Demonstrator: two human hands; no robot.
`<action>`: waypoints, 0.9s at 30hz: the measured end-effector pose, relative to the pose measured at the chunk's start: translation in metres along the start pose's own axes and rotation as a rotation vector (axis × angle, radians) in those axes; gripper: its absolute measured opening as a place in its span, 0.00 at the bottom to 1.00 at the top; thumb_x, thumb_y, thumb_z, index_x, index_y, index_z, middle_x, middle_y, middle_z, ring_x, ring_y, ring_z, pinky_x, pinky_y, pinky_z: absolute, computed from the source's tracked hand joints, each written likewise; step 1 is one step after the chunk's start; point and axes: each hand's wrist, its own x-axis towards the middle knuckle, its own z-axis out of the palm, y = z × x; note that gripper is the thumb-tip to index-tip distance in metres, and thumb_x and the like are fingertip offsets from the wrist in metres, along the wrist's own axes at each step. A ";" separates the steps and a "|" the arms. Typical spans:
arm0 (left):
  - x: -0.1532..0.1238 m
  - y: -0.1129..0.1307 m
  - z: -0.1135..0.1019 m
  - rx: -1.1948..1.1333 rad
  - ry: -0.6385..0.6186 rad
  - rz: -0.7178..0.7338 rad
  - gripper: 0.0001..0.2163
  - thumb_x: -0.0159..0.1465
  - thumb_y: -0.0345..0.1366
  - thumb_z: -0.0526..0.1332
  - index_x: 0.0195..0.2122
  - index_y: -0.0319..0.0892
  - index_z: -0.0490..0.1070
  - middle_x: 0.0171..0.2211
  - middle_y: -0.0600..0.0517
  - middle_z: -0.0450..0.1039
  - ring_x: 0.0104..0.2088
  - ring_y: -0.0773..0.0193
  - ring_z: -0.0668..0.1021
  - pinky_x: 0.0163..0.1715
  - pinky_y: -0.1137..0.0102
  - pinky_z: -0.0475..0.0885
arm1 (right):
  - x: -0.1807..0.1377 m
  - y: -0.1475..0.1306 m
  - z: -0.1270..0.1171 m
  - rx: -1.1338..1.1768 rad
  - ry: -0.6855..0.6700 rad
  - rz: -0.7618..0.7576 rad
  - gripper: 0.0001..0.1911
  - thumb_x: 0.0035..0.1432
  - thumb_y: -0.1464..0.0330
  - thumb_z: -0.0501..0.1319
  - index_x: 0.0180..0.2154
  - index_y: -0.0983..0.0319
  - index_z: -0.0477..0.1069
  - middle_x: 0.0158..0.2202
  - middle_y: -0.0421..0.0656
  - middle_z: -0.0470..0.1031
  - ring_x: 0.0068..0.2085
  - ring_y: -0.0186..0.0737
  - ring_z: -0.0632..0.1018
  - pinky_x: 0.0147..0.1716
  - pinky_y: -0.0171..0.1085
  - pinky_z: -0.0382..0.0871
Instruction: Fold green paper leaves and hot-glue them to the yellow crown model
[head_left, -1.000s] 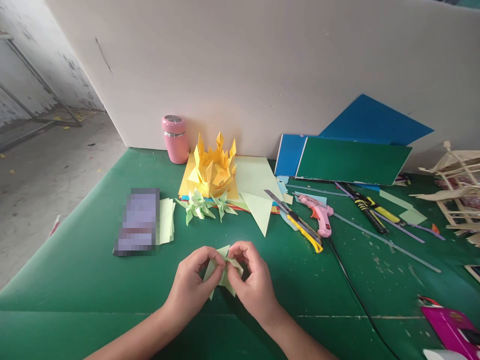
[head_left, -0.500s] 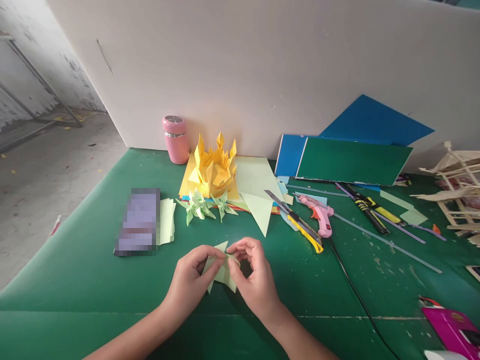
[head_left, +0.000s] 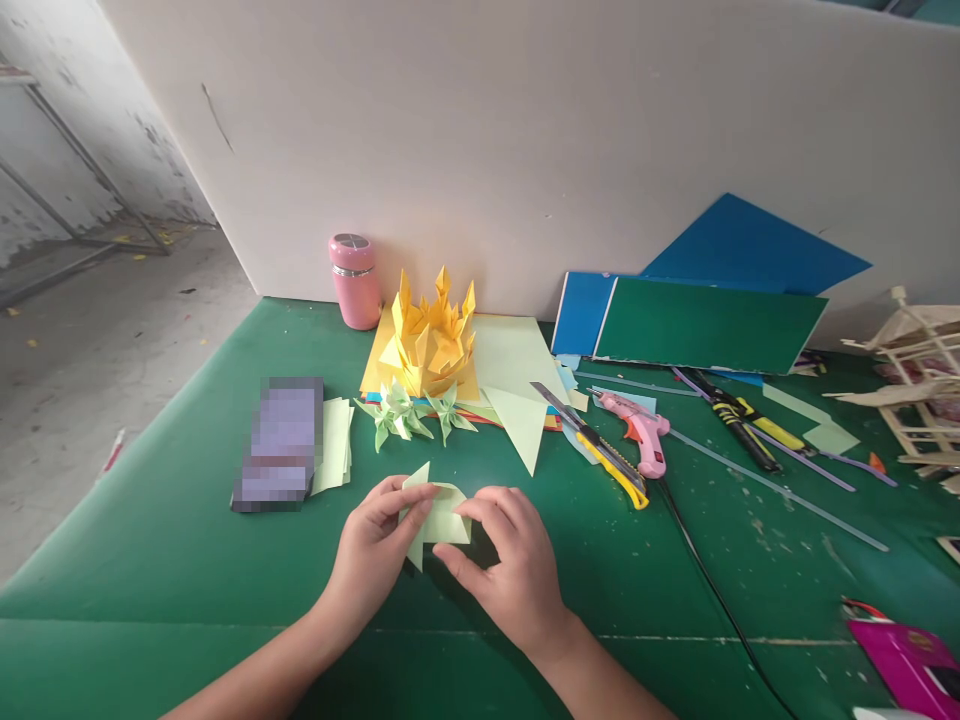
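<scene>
A pale green sheet of folded paper [head_left: 448, 522] is pinched at its left side by my left hand [head_left: 379, 535], thumb in front. A pointed flap stands up and another points down near that grip. My right hand [head_left: 514, 565] is at the paper's right edge, thumb and index finger apart, the index fingertip at the edge. Whether it touches is hard to tell. Beyond the hands lie several pale green folded paper flowers [head_left: 405, 412] in front of a yellow folded paper crown shape [head_left: 435, 345].
On the left lie a blurred-out rectangular item [head_left: 281, 440] and pale green paper slips [head_left: 335, 445]. A pink flask [head_left: 355, 285] stands behind. To the right are a utility knife [head_left: 600, 455] with bare blade, a pink glue gun [head_left: 637, 430] with its cord, and pliers [head_left: 742, 430].
The folded paper has turned and its right part now lies flatter and wider. My right hand's thumb and index finger have come apart from their pinch; my left hand still holds the paper.
</scene>
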 end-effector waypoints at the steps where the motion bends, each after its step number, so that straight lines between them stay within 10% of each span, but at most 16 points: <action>1: 0.000 0.000 0.000 -0.003 -0.003 0.001 0.07 0.53 0.39 0.62 0.28 0.47 0.80 0.29 0.53 0.72 0.29 0.64 0.76 0.26 0.74 0.72 | 0.000 0.000 0.000 -0.007 0.004 0.002 0.08 0.61 0.63 0.58 0.33 0.61 0.69 0.31 0.43 0.70 0.32 0.39 0.71 0.32 0.38 0.66; 27: -0.001 -0.002 -0.001 -0.109 -0.050 -0.098 0.13 0.49 0.37 0.64 0.37 0.46 0.79 0.38 0.52 0.67 0.36 0.62 0.76 0.32 0.71 0.75 | 0.004 0.001 -0.007 -0.164 -0.054 -0.237 0.11 0.61 0.75 0.55 0.29 0.59 0.72 0.30 0.42 0.67 0.34 0.38 0.66 0.35 0.37 0.61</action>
